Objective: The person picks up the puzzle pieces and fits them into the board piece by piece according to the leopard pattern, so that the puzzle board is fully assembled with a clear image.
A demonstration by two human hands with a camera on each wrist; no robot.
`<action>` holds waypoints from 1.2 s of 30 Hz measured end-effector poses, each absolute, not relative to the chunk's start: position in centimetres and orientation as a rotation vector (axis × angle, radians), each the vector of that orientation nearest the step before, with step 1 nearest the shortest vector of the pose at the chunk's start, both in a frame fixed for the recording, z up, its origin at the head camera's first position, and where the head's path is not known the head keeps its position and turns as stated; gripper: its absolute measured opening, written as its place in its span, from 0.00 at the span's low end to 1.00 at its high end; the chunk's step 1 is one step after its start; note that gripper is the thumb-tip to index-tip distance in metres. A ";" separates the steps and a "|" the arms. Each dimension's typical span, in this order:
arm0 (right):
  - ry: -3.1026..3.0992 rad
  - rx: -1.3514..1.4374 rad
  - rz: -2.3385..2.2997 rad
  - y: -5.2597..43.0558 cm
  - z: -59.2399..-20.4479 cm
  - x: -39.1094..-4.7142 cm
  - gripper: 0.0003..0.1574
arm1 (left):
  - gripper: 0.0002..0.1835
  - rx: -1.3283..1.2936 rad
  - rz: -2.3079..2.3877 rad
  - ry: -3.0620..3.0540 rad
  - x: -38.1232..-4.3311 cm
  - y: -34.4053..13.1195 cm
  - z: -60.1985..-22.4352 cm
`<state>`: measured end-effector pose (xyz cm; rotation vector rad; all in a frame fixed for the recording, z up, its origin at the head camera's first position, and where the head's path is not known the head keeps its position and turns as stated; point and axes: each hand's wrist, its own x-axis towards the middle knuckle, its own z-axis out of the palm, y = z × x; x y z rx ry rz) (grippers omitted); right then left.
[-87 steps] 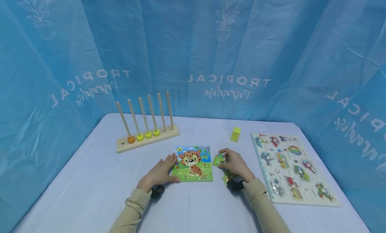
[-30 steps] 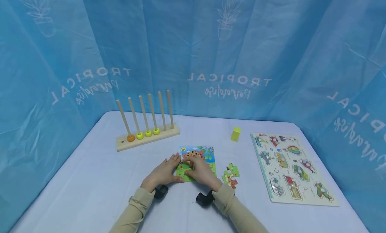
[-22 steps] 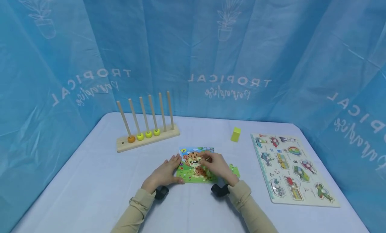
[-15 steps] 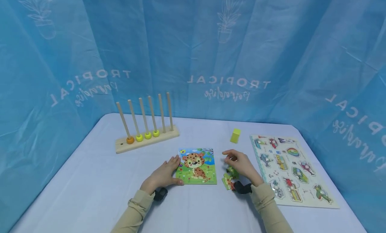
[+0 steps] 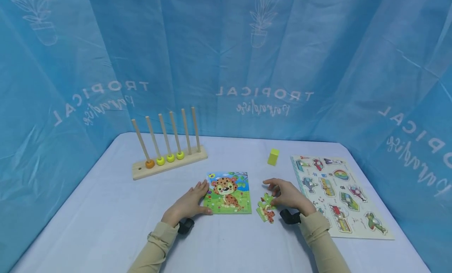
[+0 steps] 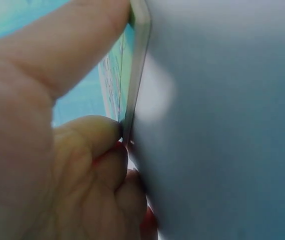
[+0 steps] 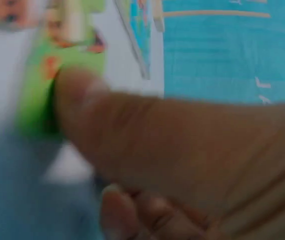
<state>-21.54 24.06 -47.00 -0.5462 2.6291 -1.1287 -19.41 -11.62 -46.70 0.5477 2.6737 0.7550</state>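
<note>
In the head view, a square leopard picture puzzle [image 5: 227, 192] lies on the table. My left hand [image 5: 187, 204] rests along its left edge, fingers extended and thumb at the lower left corner. The left wrist view shows the thumb and fingertips touching the side of the puzzle board [image 6: 138, 60]. Right of the puzzle lie loose jigsaw pieces [image 5: 265, 213], green and leopard-spotted. My right hand [image 5: 287, 194] is over their right side, its thumb against a green jigsaw piece [image 7: 35, 105] and its index finger held away. The right wrist view is blurred.
A wooden peg stand [image 5: 169, 163] with an orange bead and several yellow ones stands back left. A yellow block [image 5: 273, 157] sits behind the loose pieces. To the right lies a vehicle peg puzzle board [image 5: 339, 194]. A blue curtain [image 5: 226, 61] hangs beyond the table.
Earlier the right hand held a green jigsaw piece, moved left over the leopard puzzle, then withdrew right to the loose pieces. The left hand stays at the puzzle's edge.
</note>
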 end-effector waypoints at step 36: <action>2.255 -0.233 -1.685 25.0 -47.5 -23.0 0.30 | 0.52 0.552 0.733 2.690 -19.7 -11.9 -47.1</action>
